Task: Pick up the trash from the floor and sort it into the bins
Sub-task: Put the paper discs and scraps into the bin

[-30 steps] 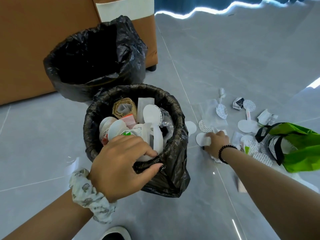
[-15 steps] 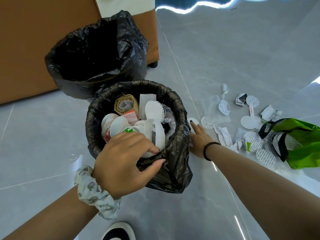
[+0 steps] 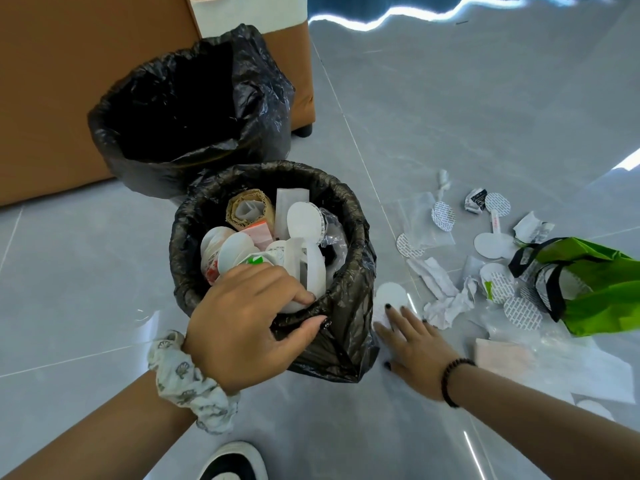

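Note:
My left hand grips the near rim of the front bin, thumb outside and fingers inside on its black liner. This bin is packed with white discs, a cardboard roll and wrappers. My right hand lies flat on the floor beside the bin, fingers spread, pressing on a white paper disc. More trash lies to the right: crumpled paper, printed foil discs, clear plastic.
A second black-lined bin stands behind, dark inside, against a brown cabinet. A green bag with black handles lies at the right among the litter. My shoe is at the bottom edge. Grey tiles surround everything.
My right hand slid from the litter pile toward the front bin, dragging the white disc along the floor. My left hand kept its hold on the rim.

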A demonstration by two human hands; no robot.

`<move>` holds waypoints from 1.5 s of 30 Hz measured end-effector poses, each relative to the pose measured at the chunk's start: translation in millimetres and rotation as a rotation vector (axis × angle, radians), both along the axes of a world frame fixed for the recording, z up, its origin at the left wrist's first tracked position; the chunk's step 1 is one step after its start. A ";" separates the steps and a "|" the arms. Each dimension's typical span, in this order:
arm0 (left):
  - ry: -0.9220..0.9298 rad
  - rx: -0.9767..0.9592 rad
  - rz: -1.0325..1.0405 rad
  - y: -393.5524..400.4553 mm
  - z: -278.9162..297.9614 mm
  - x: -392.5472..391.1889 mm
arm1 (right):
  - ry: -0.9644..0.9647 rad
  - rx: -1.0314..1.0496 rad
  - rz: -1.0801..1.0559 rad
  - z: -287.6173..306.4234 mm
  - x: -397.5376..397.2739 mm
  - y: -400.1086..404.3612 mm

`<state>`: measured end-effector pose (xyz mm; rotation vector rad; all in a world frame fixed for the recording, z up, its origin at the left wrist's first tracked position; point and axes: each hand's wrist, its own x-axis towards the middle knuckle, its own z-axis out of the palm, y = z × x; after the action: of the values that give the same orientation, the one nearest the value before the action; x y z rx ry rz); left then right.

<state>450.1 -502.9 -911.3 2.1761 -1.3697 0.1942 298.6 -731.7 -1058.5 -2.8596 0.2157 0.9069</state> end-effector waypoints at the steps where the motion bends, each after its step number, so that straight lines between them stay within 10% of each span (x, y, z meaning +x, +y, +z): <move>1: -0.001 -0.001 -0.002 0.2 0.2 0.1 | -0.013 -0.015 0.022 0.0 -12.6 3.0; 9: -0.044 -0.005 0.019 -1.8 -1.7 -2.7 | -0.363 0.002 -0.227 -15.1 -13.9 15.2; 20: -0.056 -0.013 0.008 -3.0 -2.5 -3.8 | -0.238 0.080 -0.608 -9.9 30.3 21.6; 30: -0.057 0.000 -0.001 -1.0 -3.8 -2.1 | -0.501 0.603 -1.144 0.5 20.0 -26.4; 45: -0.051 0.005 0.003 -1.0 -4.2 -2.3 | -0.201 0.398 -0.794 -2.6 26.0 -5.1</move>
<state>447.8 -503.9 -915.5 2.1913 -1.3961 0.2491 324.6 -736.8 -1061.1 -2.1628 0.9354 0.4274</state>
